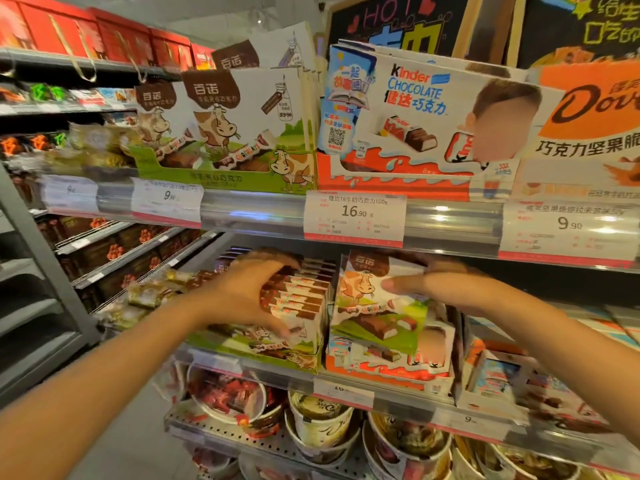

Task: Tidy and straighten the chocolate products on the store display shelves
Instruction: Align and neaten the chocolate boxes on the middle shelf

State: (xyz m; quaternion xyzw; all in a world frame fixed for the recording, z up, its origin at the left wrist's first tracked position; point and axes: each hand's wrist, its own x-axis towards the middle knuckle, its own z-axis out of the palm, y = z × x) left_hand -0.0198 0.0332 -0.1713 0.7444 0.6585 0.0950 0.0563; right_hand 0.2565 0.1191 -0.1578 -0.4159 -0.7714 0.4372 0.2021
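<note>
The left hand (247, 296) curls its fingers round the row of chocolate boxes (298, 296) on the middle shelf. Just beside it, the right hand (446, 285) grips a tilted cow-print box (374, 306).

Both bare forearms reach forward. The left hand (247, 292) has its fingers curled and spread in a grip. The right hand (446, 285) pinches, thumb in front.
</note>
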